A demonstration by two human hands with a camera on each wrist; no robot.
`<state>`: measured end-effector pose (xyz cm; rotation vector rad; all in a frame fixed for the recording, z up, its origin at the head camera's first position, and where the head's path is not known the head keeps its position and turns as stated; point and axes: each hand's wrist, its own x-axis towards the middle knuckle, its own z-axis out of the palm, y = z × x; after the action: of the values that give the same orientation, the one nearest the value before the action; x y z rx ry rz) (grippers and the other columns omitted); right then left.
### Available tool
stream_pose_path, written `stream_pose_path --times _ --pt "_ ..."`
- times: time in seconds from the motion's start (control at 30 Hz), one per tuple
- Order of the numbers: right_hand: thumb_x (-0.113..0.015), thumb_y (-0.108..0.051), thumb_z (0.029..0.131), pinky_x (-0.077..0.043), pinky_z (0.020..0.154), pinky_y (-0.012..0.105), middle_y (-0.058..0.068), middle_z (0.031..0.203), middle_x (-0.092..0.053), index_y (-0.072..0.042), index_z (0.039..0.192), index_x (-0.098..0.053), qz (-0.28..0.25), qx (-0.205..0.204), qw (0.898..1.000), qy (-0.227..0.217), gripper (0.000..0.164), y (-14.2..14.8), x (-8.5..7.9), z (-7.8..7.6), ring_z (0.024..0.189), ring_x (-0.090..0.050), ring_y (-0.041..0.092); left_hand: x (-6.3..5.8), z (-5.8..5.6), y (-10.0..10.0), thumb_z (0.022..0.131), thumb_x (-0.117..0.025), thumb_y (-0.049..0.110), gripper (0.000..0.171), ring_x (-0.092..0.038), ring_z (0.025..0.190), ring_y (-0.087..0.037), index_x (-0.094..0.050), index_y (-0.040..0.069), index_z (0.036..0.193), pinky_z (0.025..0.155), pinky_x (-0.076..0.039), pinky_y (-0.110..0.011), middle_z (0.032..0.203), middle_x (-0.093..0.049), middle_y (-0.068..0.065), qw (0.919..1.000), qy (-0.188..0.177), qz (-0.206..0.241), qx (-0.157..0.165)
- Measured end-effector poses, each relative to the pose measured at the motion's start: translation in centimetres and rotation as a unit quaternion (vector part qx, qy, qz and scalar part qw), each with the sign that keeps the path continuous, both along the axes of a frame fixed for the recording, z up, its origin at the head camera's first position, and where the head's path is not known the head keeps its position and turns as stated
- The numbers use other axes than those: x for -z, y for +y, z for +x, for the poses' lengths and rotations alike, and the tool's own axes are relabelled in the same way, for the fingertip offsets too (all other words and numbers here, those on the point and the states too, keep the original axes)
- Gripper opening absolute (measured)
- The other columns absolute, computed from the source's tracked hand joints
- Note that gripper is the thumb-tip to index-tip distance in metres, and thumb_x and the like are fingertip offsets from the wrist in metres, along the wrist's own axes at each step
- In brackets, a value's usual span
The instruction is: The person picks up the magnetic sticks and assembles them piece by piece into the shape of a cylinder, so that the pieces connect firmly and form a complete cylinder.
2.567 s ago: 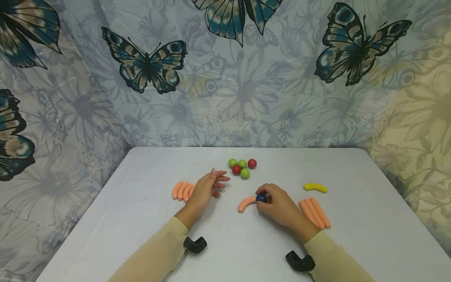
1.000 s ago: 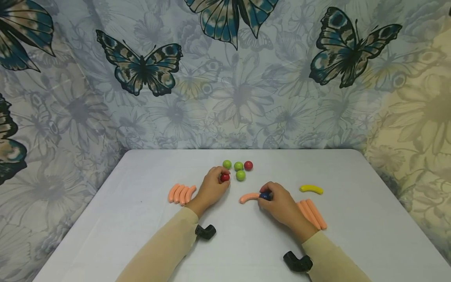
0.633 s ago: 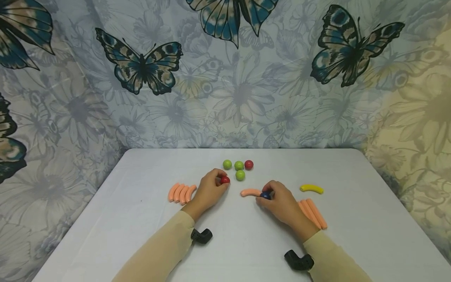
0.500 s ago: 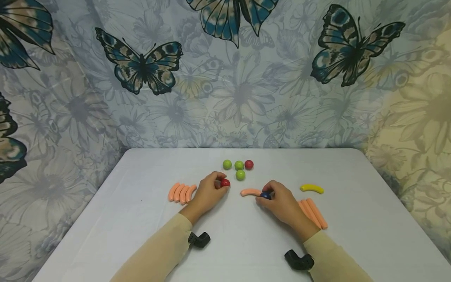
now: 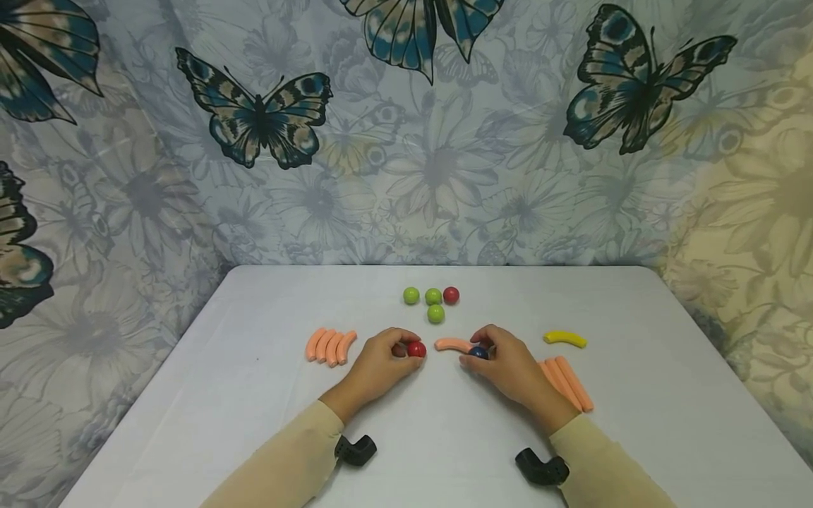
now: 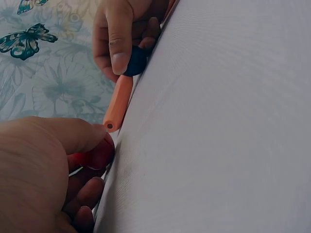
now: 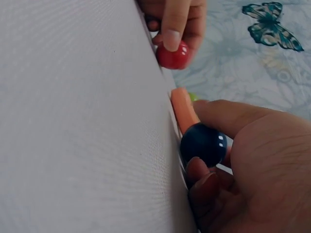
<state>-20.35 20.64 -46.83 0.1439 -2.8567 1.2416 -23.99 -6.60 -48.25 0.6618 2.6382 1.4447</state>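
Note:
My left hand (image 5: pixel 376 367) pinches a glossy red ball (image 5: pixel 416 350) between thumb and fingers, low over the table. Just right of it, a short curved orange stick (image 5: pixel 449 344) points its free end at the red ball; a small gap separates them in the head view. A round hole shows in that end of the orange stick (image 6: pixel 110 125) in the left wrist view. At the stick's other end sits a dark blue ball (image 7: pixel 203 144), which my right hand (image 5: pixel 511 367) grips with thumb and fingers. Part of the blue ball is hidden by the fingers.
Three green balls (image 5: pixel 435 314) and another red ball (image 5: pixel 451 295) lie farther back on the white table (image 5: pixel 267 437). Several curved orange sticks (image 5: pixel 332 346) lie at left. At right are straight orange sticks (image 5: pixel 571 381), partly behind my wrist, and a yellow curved stick (image 5: pixel 565 339).
My left hand, spread before, has taken a red ball from the group and brought it nearer me, beside the stick's free end. My right hand has turned the stick more level.

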Motion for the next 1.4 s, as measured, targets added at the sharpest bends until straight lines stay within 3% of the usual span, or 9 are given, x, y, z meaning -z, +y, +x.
stream_pose_path --times 0.37,0.53,0.67,0.8,1.0,1.13,1.27,1.4 --pt "-0.087 -0.041 0.095 -0.05 0.072 0.039 0.0 0.103 -0.064 -0.01 0.126 -0.07 0.001 -0.04 0.999 -0.003 0.047 -0.27 -0.14 0.23 0.084 -0.056 0.02 0.0 -0.05 0.03 0.095 -0.089 0.027 0.034 -0.056 0.076 -0.013 -0.078 0.018 0.126 0.067 -0.047 -0.03 0.09 -0.063 0.003 0.9997 0.02 -0.013 0.011" --pt "-0.079 -0.033 0.104 -0.05 0.068 0.036 -0.003 0.093 -0.065 -0.011 0.122 -0.071 -0.01 -0.05 0.999 0.004 0.029 -0.23 -0.11 0.45 0.077 -0.058 0.017 0.04 0.0 0.08 0.095 -0.088 0.026 0.033 -0.056 0.074 -0.012 -0.078 0.017 0.125 0.065 -0.047 -0.03 0.086 -0.062 0.004 0.9998 0.019 -0.003 0.009" --pt "-0.072 -0.025 0.107 -0.046 0.065 0.034 -0.004 0.082 -0.062 -0.013 0.12 -0.073 -0.017 -0.052 0.998 0.003 0.017 -0.13 -0.03 0.56 0.072 -0.056 0.017 0.01 0.06 0.27 0.096 -0.087 0.022 0.031 -0.056 0.078 -0.012 -0.078 0.017 0.126 0.068 -0.048 -0.03 0.094 -0.066 0.003 0.9996 0.028 0.001 0.006" --pt "-0.076 -0.025 0.105 -0.044 0.062 0.033 -0.004 0.078 -0.061 -0.014 0.119 -0.073 -0.027 -0.053 0.998 -0.007 0.018 -0.06 0.03 0.63 0.07 -0.055 0.018 -0.15 0.19 0.39 0.097 -0.087 0.019 0.031 -0.057 0.079 -0.013 -0.078 0.016 0.127 0.068 -0.047 -0.03 0.094 -0.066 0.003 0.9997 0.026 0.002 0.006" --pt "-0.084 -0.022 0.098 -0.048 0.066 0.033 -0.004 0.089 -0.066 -0.011 0.117 -0.074 -0.032 -0.05 0.998 -0.013 0.024 -0.2 0.05 0.61 0.077 -0.057 0.019 -0.42 0.54 0.5 0.098 -0.085 0.019 0.034 -0.056 0.075 -0.012 -0.078 0.016 0.131 0.065 -0.046 -0.028 0.082 -0.063 0.004 0.9995 0.004 0.004 0.03" --pt "-0.085 -0.016 0.094 -0.048 0.069 0.036 -0.003 0.098 -0.066 -0.01 0.118 -0.074 -0.028 -0.047 0.998 -0.007 0.027 -0.28 0.07 0.48 0.081 -0.055 0.02 -0.47 0.67 0.6 0.1 -0.082 0.019 0.036 -0.06 0.08 -0.011 -0.076 0.017 0.135 0.068 -0.049 -0.028 0.097 -0.072 0.006 0.9989 -0.007 0.016 0.042" --pt "-0.083 -0.011 0.094 -0.048 0.072 0.037 -0.001 0.105 -0.066 -0.01 0.121 -0.073 -0.026 -0.044 0.999 0.001 0.029 -0.28 0.08 0.41 0.083 -0.054 0.021 -0.45 0.58 0.66 0.102 -0.079 0.02 0.034 -0.064 0.091 -0.013 -0.074 0.013 0.135 0.077 -0.052 -0.029 0.119 -0.076 0.007 0.9984 -0.009 0.046 0.03" --pt "-0.079 -0.007 0.092 -0.049 0.076 0.039 0.0 0.107 -0.066 -0.009 0.124 -0.071 -0.02 -0.036 0.999 0.002 0.033 -0.35 0.0 0.38 0.086 -0.055 0.022 -0.37 0.39 0.49 0.105 -0.076 0.025 0.035 -0.065 0.098 -0.015 -0.073 0.011 0.136 0.085 -0.053 -0.032 0.121 -0.076 0.007 0.9978 -0.013 0.064 0.015"
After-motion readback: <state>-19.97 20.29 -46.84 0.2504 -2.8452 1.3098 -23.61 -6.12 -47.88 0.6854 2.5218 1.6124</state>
